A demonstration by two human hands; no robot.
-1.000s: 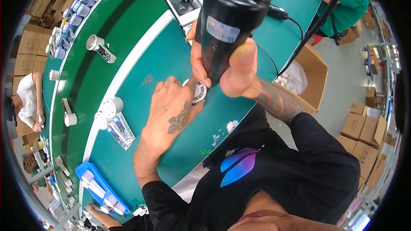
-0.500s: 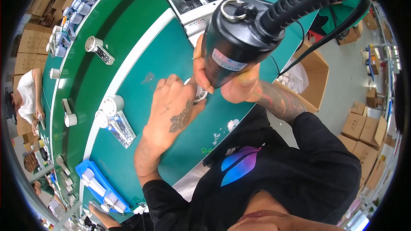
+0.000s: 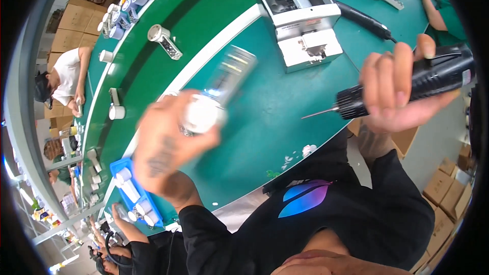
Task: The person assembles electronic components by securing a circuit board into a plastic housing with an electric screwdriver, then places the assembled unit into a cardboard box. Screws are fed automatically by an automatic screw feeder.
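My left hand [image 3: 165,142], smeared by motion, grips a white round-headed device [image 3: 202,113] over the green table [image 3: 275,132]. The device's flat, pale handle [image 3: 232,71] points up and away from me. On the right, my right hand [image 3: 389,89] is wrapped round a black electric screwdriver [image 3: 438,74]. The screwdriver lies roughly level, its thin bit [image 3: 320,112] pointing left above the table, apart from the device. Beyond both hands stands a silver-grey screw feeder [image 3: 305,30].
Similar white devices lie on the green conveyor [image 3: 204,0], including one [image 3: 164,40] near its middle. A blue tray [image 3: 133,193] of devices sits at lower left. Another black screwdriver [image 3: 364,20] lies beside the feeder. Co-workers sit at the left and far right.
The screwdriver has gone from upright over the white device to level at the right. My left hand has moved left with the device, away from the bit.
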